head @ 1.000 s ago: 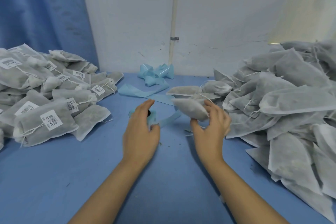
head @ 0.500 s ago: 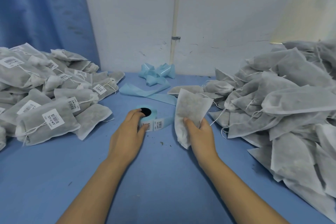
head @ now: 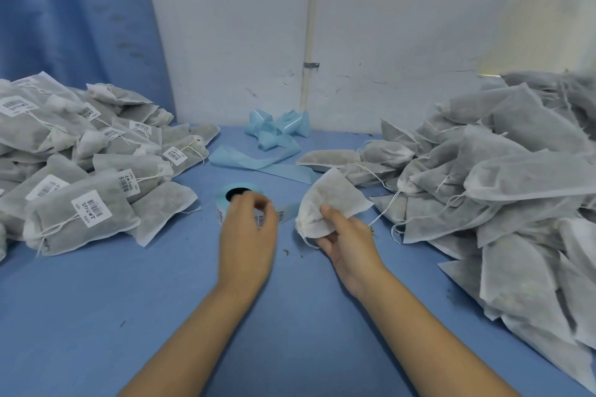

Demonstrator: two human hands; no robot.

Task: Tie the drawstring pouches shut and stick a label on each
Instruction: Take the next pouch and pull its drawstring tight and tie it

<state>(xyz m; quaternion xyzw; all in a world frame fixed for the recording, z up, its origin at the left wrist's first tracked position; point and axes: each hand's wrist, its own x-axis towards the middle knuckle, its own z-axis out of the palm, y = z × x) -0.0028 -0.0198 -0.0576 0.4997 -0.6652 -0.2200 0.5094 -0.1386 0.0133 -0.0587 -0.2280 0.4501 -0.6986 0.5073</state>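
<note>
From the head camera we look down on a blue table (head: 129,316) with both bare forearms reaching in. The right hand (head: 346,242) holds one grey pouch (head: 329,203) just above the table, near the middle and a little to the right. The thumb (head: 332,214) presses on its upper face and the fingers curl underneath. The gathered mouth of the pouch points down and left, and a thin white string (head: 309,242) hangs from it beside the palm. We see no sticker on the face turned towards us.

The left hand (head: 248,235) hangs over the label roll (head: 248,187), a pale blue roll with a dark core that lies flat just left of the pouch. Its fingers are curled, thumb and forefinger close together at the near edge of the roll. We cannot tell whether they pinch a label.

On the left lies a heap of tied pouches (head: 80,171) with white barcode stickers. On the right a larger heap of pouches (head: 500,187) shows no stickers, and loose strings trail from several. Behind the roll, a pale blue strip of backing paper (head: 267,164) runs to a crumpled bundle by the white wall (head: 387,26). A blue curtain (head: 64,10) hangs at the left.
</note>
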